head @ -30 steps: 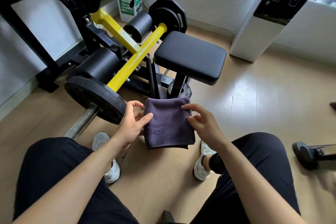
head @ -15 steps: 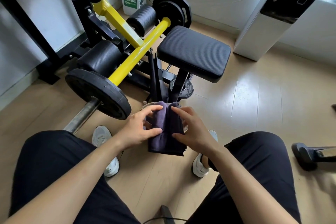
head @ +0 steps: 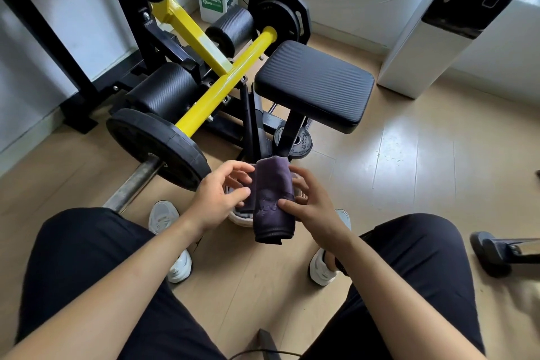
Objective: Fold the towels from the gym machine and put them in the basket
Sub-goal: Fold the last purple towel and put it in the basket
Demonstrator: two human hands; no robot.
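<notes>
Right, fingers first: on the right hand (head: 312, 207) the thumb lies flat across the front of the towel (head: 270, 199) and the other fingers (head: 299, 184) curl round behind it, a firm wraparound hold on its right edge. Over on the left hand (head: 216, 199), the forefinger reaches to the top left corner and the thumb meets the left edge, the fingers half curled in what looks like a light pinch on that side. Between the two hands the dark purple towel hangs as a narrow, doubled-over strip, its rounded fold at the bottom, held up in the air between the person's knees and above the wooden floor (head: 409, 172). Just under it a pale rim (head: 241, 218) peeks out, which may well be the basket, though too little of it shows for me to call it. Further out stands the gym machine (head: 204, 88) with its yellow bar, the black seat pad (head: 315, 82) and a weight plate (head: 157, 143), and I see no towel draped on any of it. So my read: this towel's folding is all but done, perhaps a last tidy-up, and the drop into the basket is left; whether more towels wait out of shot, I cannot tell.
</notes>
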